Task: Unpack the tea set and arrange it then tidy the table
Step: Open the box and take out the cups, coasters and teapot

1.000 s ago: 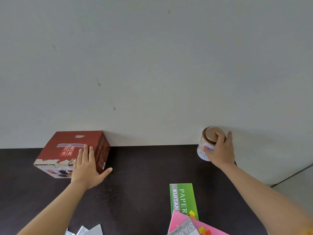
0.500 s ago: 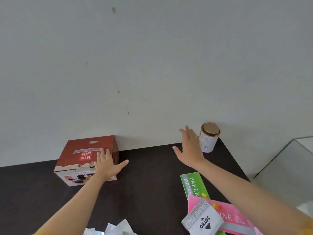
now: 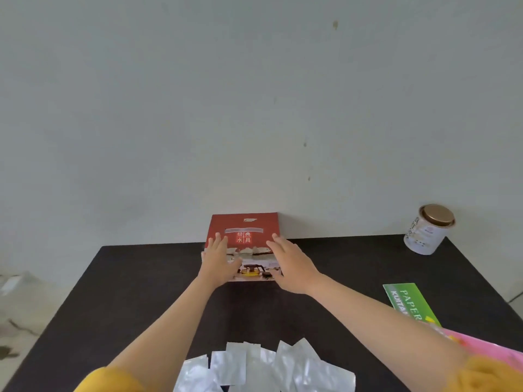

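The red and white tea set box [image 3: 250,226] stands closed at the back middle of the dark table [image 3: 141,292], against the wall. My left hand [image 3: 219,260] lies on its top left corner, fingers on the lid and thumb across the front face. My right hand [image 3: 291,264] is at the box's right edge with fingers spread, overlapping the right corner; I cannot tell how firmly it touches. The box's contents are hidden.
A white tin with a bronze lid [image 3: 427,230] stands at the back right corner. A green paper pack [image 3: 410,302] and a pink pack [image 3: 486,349] lie at the right edge. Several silver foil sachets [image 3: 254,366] are spread at the near edge.
My right hand let go of the tin at the back right and moved left to the box's right side. My view turned left, so the box is now centred. The left hand stayed on the box.
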A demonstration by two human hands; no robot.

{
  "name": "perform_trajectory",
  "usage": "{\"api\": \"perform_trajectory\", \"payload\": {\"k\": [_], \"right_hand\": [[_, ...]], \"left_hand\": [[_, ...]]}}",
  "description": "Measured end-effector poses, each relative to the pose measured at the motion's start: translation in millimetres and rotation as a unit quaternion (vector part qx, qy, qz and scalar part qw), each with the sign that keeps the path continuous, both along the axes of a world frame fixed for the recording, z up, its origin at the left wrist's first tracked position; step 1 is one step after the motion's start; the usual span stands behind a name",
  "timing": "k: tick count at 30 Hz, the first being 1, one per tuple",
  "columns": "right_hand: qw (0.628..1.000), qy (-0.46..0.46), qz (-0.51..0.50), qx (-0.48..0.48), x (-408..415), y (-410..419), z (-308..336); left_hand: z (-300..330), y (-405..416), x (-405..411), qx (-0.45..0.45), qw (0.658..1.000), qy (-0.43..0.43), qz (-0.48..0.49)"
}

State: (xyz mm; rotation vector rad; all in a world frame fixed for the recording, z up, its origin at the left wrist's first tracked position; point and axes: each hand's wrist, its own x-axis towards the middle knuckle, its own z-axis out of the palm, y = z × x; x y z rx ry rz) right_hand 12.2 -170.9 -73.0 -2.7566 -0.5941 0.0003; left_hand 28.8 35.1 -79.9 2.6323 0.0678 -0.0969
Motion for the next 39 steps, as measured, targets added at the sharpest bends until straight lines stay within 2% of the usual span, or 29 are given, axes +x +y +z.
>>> {"api": "perform_trajectory", "payload": {"k": [6,11,16,26,33,36,39], "right_hand": [[1.000,0.018,-0.013,-0.022,13.2,30.5,-18.6],[0.998,0.020,-0.046,0.029,21.3,39.0,-31.2],[0.996,0.030,-0.062,0.063,28.9,39.1,-36.8],[0.989,0.031,-0.116,0.085,19.3,58.6,-42.2],[0.996,0.043,-0.058,0.044,17.3,43.5,-39.4],[0.993,0.056,-0.049,0.097,17.9,36.5,-35.5],[0.982,0.030,-0.083,0.164,19.7,28.7,-36.9]], "left_hand": [[-2.7,18.0,11.2,0.024,0.997,0.027,-0.075],[-15.7,19.0,19.3,0.045,0.992,0.053,-0.102],[-28.6,17.5,18.2,0.000,0.997,0.024,-0.067],[-34.8,15.9,19.6,-0.009,0.999,-0.001,-0.039],[-32.0,8.2,19.4,0.016,0.999,-0.033,-0.007],[-32.1,9.0,19.3,0.027,0.997,-0.070,0.001],[-34.2,10.4,17.1,0.016,0.993,-0.095,0.062]]}}
